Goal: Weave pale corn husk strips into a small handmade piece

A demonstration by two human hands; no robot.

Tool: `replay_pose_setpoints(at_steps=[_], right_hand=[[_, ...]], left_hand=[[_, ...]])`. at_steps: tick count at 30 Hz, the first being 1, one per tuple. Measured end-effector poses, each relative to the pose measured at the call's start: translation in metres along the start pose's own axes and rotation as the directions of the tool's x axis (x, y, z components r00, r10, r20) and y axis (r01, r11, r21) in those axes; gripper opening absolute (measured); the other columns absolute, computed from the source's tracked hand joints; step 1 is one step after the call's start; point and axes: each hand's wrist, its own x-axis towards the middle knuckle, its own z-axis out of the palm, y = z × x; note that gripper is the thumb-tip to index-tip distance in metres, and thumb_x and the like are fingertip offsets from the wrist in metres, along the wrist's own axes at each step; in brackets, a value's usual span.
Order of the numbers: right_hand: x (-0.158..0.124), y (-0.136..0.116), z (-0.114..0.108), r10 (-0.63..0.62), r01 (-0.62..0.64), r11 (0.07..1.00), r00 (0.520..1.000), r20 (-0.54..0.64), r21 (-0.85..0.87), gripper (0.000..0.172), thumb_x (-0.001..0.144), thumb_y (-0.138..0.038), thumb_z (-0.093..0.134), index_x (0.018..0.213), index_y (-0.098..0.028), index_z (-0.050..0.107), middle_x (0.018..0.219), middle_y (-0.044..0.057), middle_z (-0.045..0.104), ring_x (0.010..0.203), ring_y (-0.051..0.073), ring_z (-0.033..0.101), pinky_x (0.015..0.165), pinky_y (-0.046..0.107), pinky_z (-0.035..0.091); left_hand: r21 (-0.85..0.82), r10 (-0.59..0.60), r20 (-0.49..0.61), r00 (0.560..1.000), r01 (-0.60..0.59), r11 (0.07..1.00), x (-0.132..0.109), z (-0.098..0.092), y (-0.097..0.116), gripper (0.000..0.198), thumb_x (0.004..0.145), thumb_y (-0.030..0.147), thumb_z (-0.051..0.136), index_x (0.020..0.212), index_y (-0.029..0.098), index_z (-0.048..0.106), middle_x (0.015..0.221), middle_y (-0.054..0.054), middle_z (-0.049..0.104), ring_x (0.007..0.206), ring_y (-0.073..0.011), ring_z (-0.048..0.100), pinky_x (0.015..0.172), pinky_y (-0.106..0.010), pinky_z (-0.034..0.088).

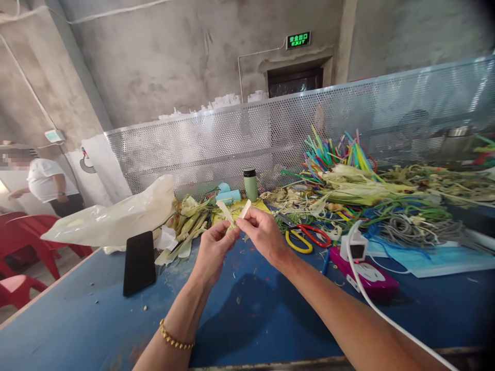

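Note:
Pale strips of what looks like corn husk (225, 210) stick up in a V between my hands, above the blue table (232, 314). My left hand (216, 247) pinches their lower end between thumb and fingers. Close against it, my right hand (261, 231) is closed on the strip that leans right. The fingertips of both hands nearly touch and hide the lower ends of the strips. Just beyond them lies a yellow sheet (261, 206), and a green bottle with a black lid (250, 184) stands behind it.
A black phone (139, 263), a plastic bag (116, 219) and dry husks (189, 226) lie left. To the right are scissors (309, 237), a magenta box (373, 278) with a white cable, wire coils (415, 229) and colored sticks (332, 154). A person (52, 180) stands far left.

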Motion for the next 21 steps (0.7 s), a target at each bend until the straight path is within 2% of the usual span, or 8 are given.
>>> replay_pose_setpoints(at_steps=[6, 12, 17, 21], right_hand=[[-0.0004, -0.0030, -0.0012, 0.028, -0.028, 1.000, 0.999, -0.033, 0.002, 0.020, 0.080, -0.031, 0.056, 0.065, -0.019, 0.049, 0.051, -0.006, 0.042, 0.047, 0.008, 0.036, 0.047, 0.023, 0.029], [0.0005, 0.0041, 0.0003, 0.023, -0.023, 1.000, 0.998, -0.055, 0.013, 0.021, 0.082, -0.033, 0.055, 0.068, -0.019, 0.048, 0.051, -0.007, 0.039, 0.047, 0.008, 0.034, 0.047, 0.022, 0.029], [0.0012, 0.0035, 0.0006, 0.012, -0.012, 1.000, 0.998, -0.061, 0.003, 0.021, 0.081, -0.033, 0.056, 0.068, -0.019, 0.047, 0.051, -0.006, 0.040, 0.046, 0.008, 0.034, 0.046, 0.022, 0.028], [0.0023, 0.0029, -0.0001, 0.050, -0.049, 0.998, 0.998, -0.036, 0.033, 0.017, 0.080, -0.033, 0.057, 0.072, -0.019, 0.052, 0.049, -0.007, 0.041, 0.043, 0.008, 0.034, 0.044, 0.022, 0.028]], left_hand=[[0.043, 0.031, -0.024, 0.999, -0.030, 0.999, -0.0013, -0.0005, 0.0004, 0.026, 0.076, 0.035, 0.072, 0.068, 0.015, 0.057, 0.060, 0.004, 0.045, 0.055, -0.0064, 0.033, 0.053, -0.021, 0.024], [0.020, -0.009, -0.017, 1.000, 0.010, 1.000, -0.0014, -0.0019, 0.0008, 0.025, 0.075, 0.035, 0.073, 0.070, 0.015, 0.059, 0.062, 0.004, 0.047, 0.055, -0.0061, 0.034, 0.052, -0.020, 0.025], [-0.116, -0.097, 0.047, 0.994, 0.102, 0.988, -0.0006, -0.0022, 0.0057, 0.024, 0.078, 0.036, 0.071, 0.078, 0.014, 0.063, 0.069, -0.001, 0.059, 0.055, -0.0061, 0.041, 0.054, -0.020, 0.030], [-0.179, -0.093, 0.039, 0.995, 0.099, 0.979, 0.0002, -0.0041, 0.0066, 0.024, 0.078, 0.035, 0.071, 0.085, 0.013, 0.066, 0.069, -0.002, 0.060, 0.053, -0.0059, 0.042, 0.053, -0.020, 0.031]])
